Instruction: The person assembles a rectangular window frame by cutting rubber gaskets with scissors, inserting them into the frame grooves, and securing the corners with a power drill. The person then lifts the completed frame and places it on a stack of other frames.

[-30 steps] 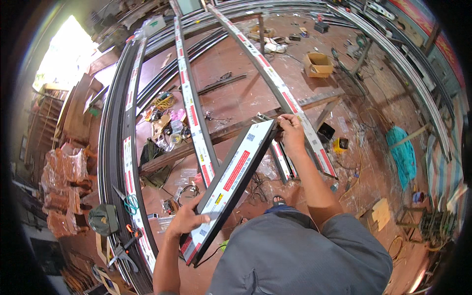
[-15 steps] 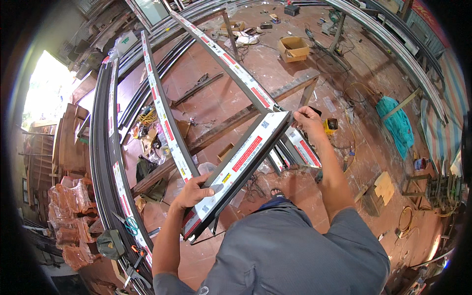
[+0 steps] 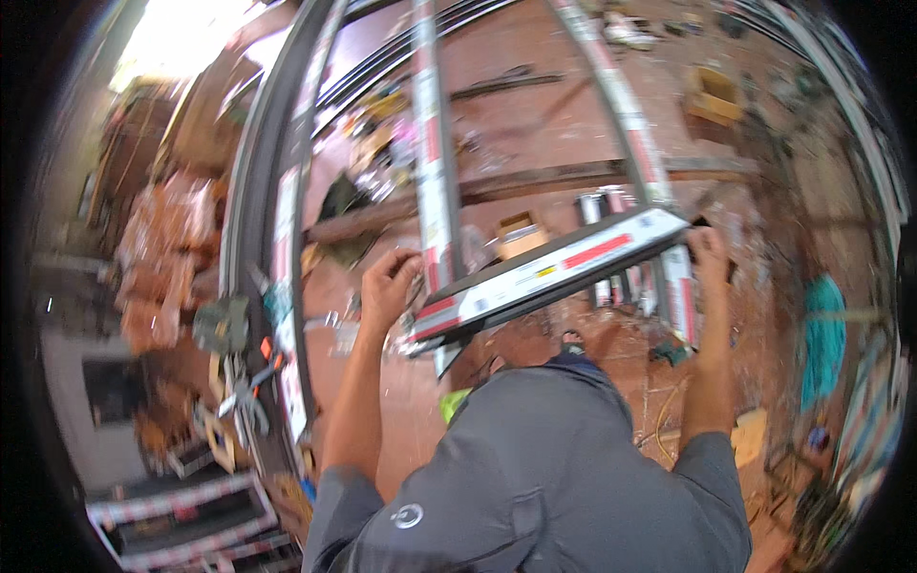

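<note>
A short dark metal profile (image 3: pixel 535 277), its top covered with white film bearing red patches, lies slanted across two of the long film-covered bars in front of me. My left hand (image 3: pixel 387 286) is lifted beside the profile's left end, fingers curled together; anything between them is too blurred to make out. At the far right end my right hand (image 3: pixel 708 253) is closed, its fingertips close to the profile's tip. Blur hides whether they touch it or pinch something small. Beneath the profile run the middle long bar (image 3: pixel 430 143) and the right long bar (image 3: pixel 621 105).
A wooden beam (image 3: pixel 535 184) crosses under the bars. Left, scissors and an orange-handled tool (image 3: pixel 250 396) lie by a dark green cap (image 3: pixel 222 325). Cardboard boxes (image 3: pixel 714 95) and a teal bundle (image 3: pixel 823 344) sit on the cluttered floor. Plastic-wrapped brown pieces (image 3: pixel 167 248) are stacked at left.
My left hand has come off the profile's left end and risen beside it. The profile now lies flatter across the view. My view has turned, shifting the surroundings.
</note>
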The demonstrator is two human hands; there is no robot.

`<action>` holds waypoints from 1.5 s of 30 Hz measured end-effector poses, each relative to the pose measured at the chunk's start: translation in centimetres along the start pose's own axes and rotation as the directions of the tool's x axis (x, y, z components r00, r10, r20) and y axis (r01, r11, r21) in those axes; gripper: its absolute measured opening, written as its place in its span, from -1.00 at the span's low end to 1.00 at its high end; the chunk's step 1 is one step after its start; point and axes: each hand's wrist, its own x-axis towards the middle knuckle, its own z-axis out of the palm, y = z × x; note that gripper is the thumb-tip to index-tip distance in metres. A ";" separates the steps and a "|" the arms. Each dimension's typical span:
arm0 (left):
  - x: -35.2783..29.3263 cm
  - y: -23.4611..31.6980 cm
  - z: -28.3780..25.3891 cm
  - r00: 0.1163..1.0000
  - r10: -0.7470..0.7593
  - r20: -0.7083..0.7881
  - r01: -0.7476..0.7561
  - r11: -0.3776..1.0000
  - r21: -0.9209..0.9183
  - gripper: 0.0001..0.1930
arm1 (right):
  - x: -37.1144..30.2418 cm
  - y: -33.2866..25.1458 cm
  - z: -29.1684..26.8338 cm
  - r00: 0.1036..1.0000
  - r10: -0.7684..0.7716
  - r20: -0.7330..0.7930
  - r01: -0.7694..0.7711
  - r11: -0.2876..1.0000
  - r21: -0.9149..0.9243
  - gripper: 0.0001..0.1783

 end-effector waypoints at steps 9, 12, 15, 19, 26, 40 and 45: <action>-16.8 -14.1 -1.7 0.916 -0.401 0.021 0.361 0.798 -0.483 -0.68 | 0.5 1.4 -0.5 0.989 0.120 0.082 -0.133 0.976 0.172 -0.76; -17.6 -13.5 -1.7 0.912 -0.404 0.077 0.390 0.791 -0.471 -0.75 | 1.0 1.8 -1.2 0.990 0.105 0.095 -0.116 0.986 0.122 -0.75; -16.4 -11.6 -2.4 0.899 -0.430 0.075 0.424 0.818 -0.389 -0.85 | 1.6 3.4 -2.3 0.993 0.084 0.085 -0.092 0.992 0.092 -0.75; -15.7 -10.5 -2.5 0.901 -0.430 0.062 0.430 0.860 -0.276 -0.88 | 2.2 4.4 -2.4 0.989 0.116 0.096 -0.131 0.979 0.160 -0.74; -15.4 -9.5 -2.5 0.911 -0.409 0.057 0.412 0.909 -0.066 -0.87 | 2.2 5.8 -2.9 0.993 0.084 0.084 -0.095 0.985 0.143 -0.77; -16.1 -10.6 -2.8 0.893 -0.436 0.114 0.451 0.864 -0.226 -0.82 | -0.9 -1.1 -0.1 0.970 0.226 -0.093 -0.192 0.939 0.287 -0.63; -16.7 -9.7 -2.8 0.873 -0.483 0.075 0.477 0.810 -0.342 -0.84 | -1.1 -0.9 -0.3 0.946 0.323 0.021 -0.281 0.787 0.550 -0.63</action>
